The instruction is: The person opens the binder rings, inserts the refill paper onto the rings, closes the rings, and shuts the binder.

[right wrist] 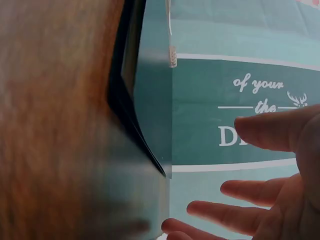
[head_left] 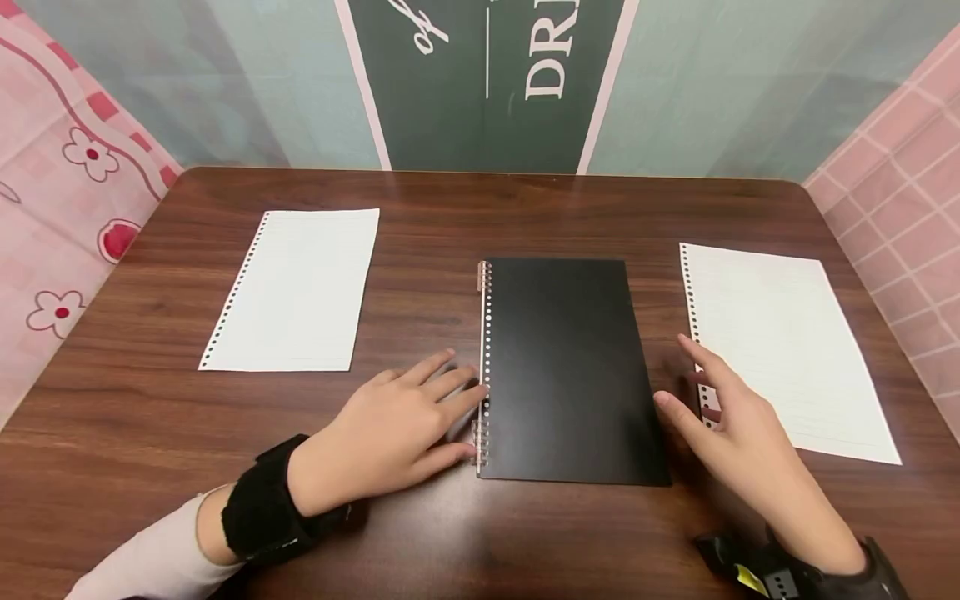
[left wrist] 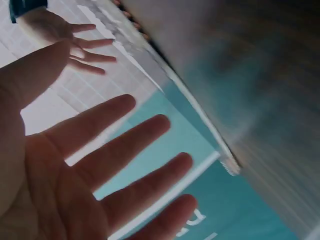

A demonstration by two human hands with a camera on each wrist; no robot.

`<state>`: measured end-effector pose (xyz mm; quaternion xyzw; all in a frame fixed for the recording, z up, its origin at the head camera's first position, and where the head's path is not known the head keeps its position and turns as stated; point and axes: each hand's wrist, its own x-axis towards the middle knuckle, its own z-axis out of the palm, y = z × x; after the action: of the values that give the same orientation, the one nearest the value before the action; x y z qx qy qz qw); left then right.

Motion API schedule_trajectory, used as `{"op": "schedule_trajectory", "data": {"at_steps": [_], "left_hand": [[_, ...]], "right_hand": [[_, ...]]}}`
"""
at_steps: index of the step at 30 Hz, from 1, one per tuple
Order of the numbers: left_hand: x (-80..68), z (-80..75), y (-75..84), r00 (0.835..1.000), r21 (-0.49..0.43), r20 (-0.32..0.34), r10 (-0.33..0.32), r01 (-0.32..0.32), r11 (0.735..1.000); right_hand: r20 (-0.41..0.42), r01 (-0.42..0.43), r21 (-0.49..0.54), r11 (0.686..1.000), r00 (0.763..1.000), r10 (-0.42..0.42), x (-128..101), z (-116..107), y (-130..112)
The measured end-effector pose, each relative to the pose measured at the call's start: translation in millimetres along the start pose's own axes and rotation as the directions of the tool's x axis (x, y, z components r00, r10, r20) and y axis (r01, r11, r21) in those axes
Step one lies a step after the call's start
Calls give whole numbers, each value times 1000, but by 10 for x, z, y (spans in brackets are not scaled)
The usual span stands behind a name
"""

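A black-covered loose-leaf notebook (head_left: 570, 367) lies closed in the middle of the table, its punched holes and clear binding rings (head_left: 481, 442) along the left side. My left hand (head_left: 386, 433) is spread beside that binding, fingertips at its edge; whether they touch is hard to tell. The left wrist view shows the same hand (left wrist: 100, 170) with fingers straight and apart, holding nothing. To the right of the notebook, my right hand (head_left: 738, 425) hovers with thumb and fingers parted, partly over the right sheet. In the right wrist view, the notebook's dark edge (right wrist: 122, 100) stands apart from the fingertips.
One white punched sheet (head_left: 296, 287) lies at the left of the wooden table (head_left: 427, 217), another punched, lined sheet (head_left: 787, 350) at the right. Behind the table hangs a green printed backdrop (head_left: 480, 125); pink patterned cloths (head_left: 67, 192) flank both sides.
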<state>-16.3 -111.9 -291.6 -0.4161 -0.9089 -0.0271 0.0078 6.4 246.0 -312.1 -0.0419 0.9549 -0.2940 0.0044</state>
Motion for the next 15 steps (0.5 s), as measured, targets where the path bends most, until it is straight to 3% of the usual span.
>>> {"op": "schedule_trajectory", "data": {"at_steps": [15], "left_hand": [[83,-62,191,1000,28,-5,-26,26,999]], "right_hand": [[-35,1,-49,999,999,-2,22,29,49]]}}
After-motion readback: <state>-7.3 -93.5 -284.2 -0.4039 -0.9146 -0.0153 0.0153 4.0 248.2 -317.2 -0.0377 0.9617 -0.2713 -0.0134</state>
